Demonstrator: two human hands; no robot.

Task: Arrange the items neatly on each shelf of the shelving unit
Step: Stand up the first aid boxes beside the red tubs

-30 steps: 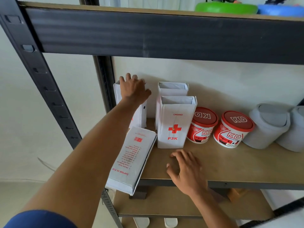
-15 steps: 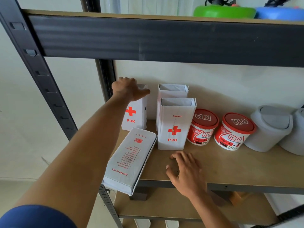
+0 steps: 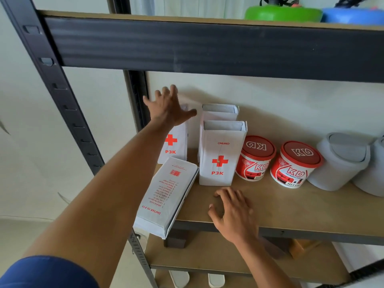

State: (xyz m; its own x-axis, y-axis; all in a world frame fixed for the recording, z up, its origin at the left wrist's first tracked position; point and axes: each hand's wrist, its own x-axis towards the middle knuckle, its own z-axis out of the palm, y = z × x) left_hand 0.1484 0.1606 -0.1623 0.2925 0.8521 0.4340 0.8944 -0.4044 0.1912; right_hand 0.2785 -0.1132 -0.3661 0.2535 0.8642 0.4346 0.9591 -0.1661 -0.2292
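Cartons of first-aid kit, four white ones, crowd the left end of the middle shelf (image 3: 291, 206). The rear-left carton (image 3: 176, 146) stands upright by the wall beside the back post, its red cross and P3K facing me. My left hand (image 3: 168, 109) is at its top, fingers straight and splayed, thumb stretched out to the right, gripping nothing. I cannot tell whether the palm touches the carton. Just right of it the rear carton (image 3: 219, 113) stands upright. Directly before that stands the front carton (image 3: 221, 154), marked ONEMED, also upright, the two close one behind the other. The fourth, the flat carton (image 3: 166, 196), lies with its printed contents list up, angled, its near end jutting past the shelf's front edge. My right hand (image 3: 233, 215) rests on the bare board just in front of the front carton, fingers spread and loosely bent, holding nothing.

Right of the cartons sit two paint tubs with red KD lids. The left tub (image 3: 255, 159) is just beside the front carton and the right tub (image 3: 295, 165) is next to it. Beyond them two grey swing-lid bins (image 3: 340, 161) stand at the right, the far one cut off by the frame edge. A navy sleeve (image 3: 47, 273) covers my left upper arm. Overhead, the black beam (image 3: 207, 46) carries the top shelf, where a green round thing (image 3: 282, 14) and a blue one (image 3: 353, 15) sit. Below, the lower shelf (image 3: 218, 258) holds a dark block (image 3: 176, 239) and a wooden block (image 3: 301, 248).
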